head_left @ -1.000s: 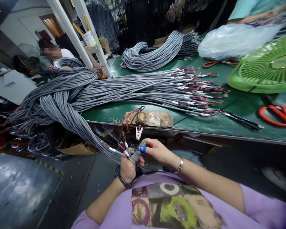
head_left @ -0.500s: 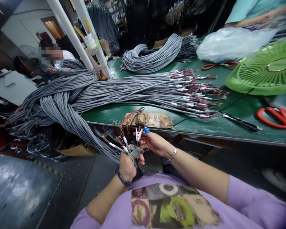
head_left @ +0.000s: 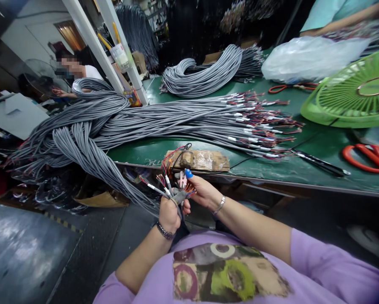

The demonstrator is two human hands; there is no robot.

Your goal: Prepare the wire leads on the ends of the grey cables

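Observation:
My left hand [head_left: 170,214] is wrapped round a bundle of grey cables [head_left: 179,196], whose stripped ends fan out in thin coloured wires with white sleeves. Close beside it, my right hand [head_left: 205,191] has a blue cover on the thumb tip. Its thumb and fingers close on a pink clip [head_left: 183,179], just above the bundle's wire ends. The fingers behind the clip are partly hidden. Red and green leads rise from near the clip to a wooden block [head_left: 210,160] on the table edge.
A long stack of grey cables [head_left: 164,116] lies across the green table [head_left: 255,173]. To the right are tweezers [head_left: 320,163], red-handled scissors [head_left: 368,157] and a green fan [head_left: 354,90]. Coiled cables [head_left: 205,76] and a plastic bag [head_left: 312,59] lie behind. Two other people work nearby.
My right hand has moved slightly left, its thumb now against the pink clip, whose legs look closer together. My left hand still holds the cable bundle.

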